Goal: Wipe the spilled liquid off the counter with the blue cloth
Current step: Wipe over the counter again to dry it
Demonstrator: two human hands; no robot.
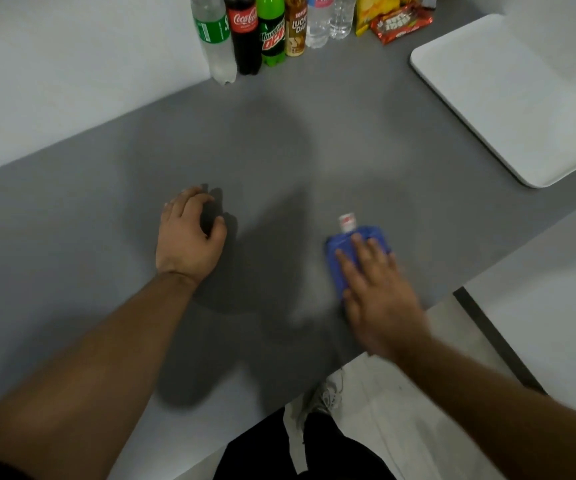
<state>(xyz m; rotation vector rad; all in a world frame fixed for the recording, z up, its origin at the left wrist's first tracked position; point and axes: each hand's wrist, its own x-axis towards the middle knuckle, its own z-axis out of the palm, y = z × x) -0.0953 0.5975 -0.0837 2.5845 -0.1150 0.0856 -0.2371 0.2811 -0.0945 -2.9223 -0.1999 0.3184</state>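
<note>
Near front edge of grey surface [279, 140], my right hand [380, 292] presses folded blue cloth [345, 247], fingers spread flat: wiping underway. My left hand [189, 233] rests, fingers loosely curled, empty. No liquid visible; next, sweep cloth across.

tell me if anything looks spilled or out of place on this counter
No puddle is clearly visible on the grey counter. The blue cloth lies flat under the right hand near the front edge. The bottles at the back all stand upright.

A matt, smooth grey surface is shown by the counter [279, 140], on which a soft blue cloth [345, 251] with a white tag is laid. Glossy plastic is seen on the soda bottles [245, 32], shiny foil on the snack packets [400, 22], and a smooth matt white finish on the tray [521, 98].
</note>
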